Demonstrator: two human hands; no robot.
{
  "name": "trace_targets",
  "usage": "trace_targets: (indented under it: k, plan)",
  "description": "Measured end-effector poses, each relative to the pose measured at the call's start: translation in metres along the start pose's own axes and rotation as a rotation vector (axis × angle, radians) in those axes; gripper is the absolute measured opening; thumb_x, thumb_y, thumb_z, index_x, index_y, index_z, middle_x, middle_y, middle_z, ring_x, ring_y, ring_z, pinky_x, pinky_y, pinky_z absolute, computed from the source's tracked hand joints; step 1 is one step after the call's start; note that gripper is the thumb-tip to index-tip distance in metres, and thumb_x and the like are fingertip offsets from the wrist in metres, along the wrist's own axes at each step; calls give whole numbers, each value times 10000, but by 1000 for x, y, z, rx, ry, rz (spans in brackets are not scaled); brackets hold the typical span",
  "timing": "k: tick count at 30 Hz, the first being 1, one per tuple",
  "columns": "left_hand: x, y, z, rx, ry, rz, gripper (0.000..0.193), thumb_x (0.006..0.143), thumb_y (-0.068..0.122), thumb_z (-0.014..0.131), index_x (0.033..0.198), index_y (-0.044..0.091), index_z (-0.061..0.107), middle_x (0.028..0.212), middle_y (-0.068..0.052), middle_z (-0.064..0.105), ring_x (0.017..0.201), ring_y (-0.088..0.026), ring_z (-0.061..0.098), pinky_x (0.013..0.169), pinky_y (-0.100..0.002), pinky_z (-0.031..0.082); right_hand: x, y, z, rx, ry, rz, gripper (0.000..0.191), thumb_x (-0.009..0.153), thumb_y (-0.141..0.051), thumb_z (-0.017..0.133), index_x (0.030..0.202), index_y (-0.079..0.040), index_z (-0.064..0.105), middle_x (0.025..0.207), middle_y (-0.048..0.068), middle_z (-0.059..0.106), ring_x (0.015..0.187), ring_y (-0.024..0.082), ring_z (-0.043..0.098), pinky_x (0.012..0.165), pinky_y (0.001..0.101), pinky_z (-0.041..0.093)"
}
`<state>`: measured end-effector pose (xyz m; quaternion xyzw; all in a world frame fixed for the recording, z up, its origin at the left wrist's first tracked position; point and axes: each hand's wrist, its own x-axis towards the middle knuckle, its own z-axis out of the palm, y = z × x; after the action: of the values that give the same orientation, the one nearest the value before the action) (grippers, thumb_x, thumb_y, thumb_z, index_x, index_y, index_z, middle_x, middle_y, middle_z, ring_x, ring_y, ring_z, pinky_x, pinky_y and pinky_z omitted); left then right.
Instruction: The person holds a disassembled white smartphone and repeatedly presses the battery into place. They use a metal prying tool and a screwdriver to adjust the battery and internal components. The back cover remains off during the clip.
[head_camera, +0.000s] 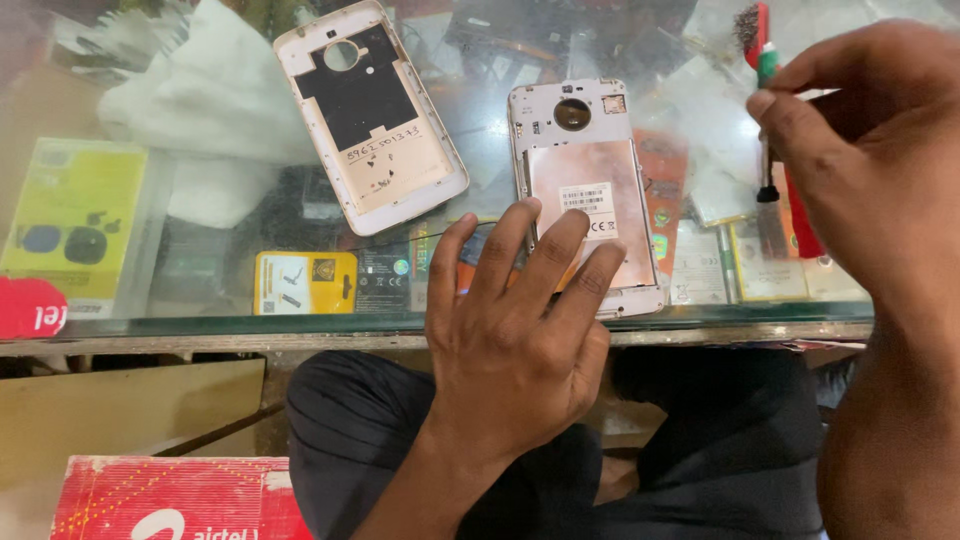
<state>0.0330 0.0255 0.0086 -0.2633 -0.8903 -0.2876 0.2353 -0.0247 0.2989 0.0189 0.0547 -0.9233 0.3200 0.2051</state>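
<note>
our left hand (515, 340) rests spread fingers (553, 255) on the opened phone (590, 190) on the glass worktop (200, 325); right fingers (800, 135) pinch a small brush (765, 110), its handle partly hidden. left of them lies a detached back cover (370, 115).

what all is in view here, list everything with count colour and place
opened phone: 1, pinkish-white frame with copper-toned inside, on the glass counter under the left fingers
phone back cover: 1, white with black inner patch, upper left of the phone, lying inside up
glass counter: 1, clear, across the frame, boxes and packets showing beneath it
white cloth: 1, top left on the glass
yellow-green box: 1, far left under the glass
red carton: 1, bottom left, below the counter
screwdriver: 1, green and red handle, in the right hand
left hand: fingertips on the phone's lower edge
right hand: pinching the screwdriver, upper right
</note>
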Motion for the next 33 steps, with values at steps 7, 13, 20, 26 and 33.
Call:
trace_targets:
  k: [7,13,20,26,33]
  plan:
    - [2,1,-1,1,6,4,405,863,181,681,1265,149,721,1346,-39,616,1373,-279,518,1220,-567,319,-6,32,-39,-181,-30,79,205,1114,-86,565,1261,48,611,1100,243,658,991,286,672,893,388,557]
    - [3,1,0,-1,6,10,412,855,176,674,1264,152,720,1334,-42,615,1358,-283,520,1205,-569,328,-54,9,-32,-329,-24,49,278,1024,-171,630,1169,56,699,1016,228,703,900,317,704,805,400,582]
    - [4,1,-1,-1,-4,18,413,854,175,680,1264,146,718,1327,-45,615,1351,-289,524,1197,-575,335,-41,57,-45,-184,179,164,222,1116,-140,589,1207,51,657,1071,210,696,941,290,701,839,370,583]
    - [5,1,2,-7,21,21,418,842,167,680,1257,145,721,1317,-48,618,1340,-291,534,1191,-575,342,-66,54,-40,-213,96,211,197,1135,-126,585,1221,46,628,1058,195,690,931,264,703,838,340,588]
    - [3,-1,4,0,38,29,401,848,178,687,1246,141,726,1327,-48,620,1344,-296,537,1189,-570,361,-77,63,-35,-34,281,285,171,1157,-110,580,1239,39,594,1043,177,682,919,235,705,838,306,594]
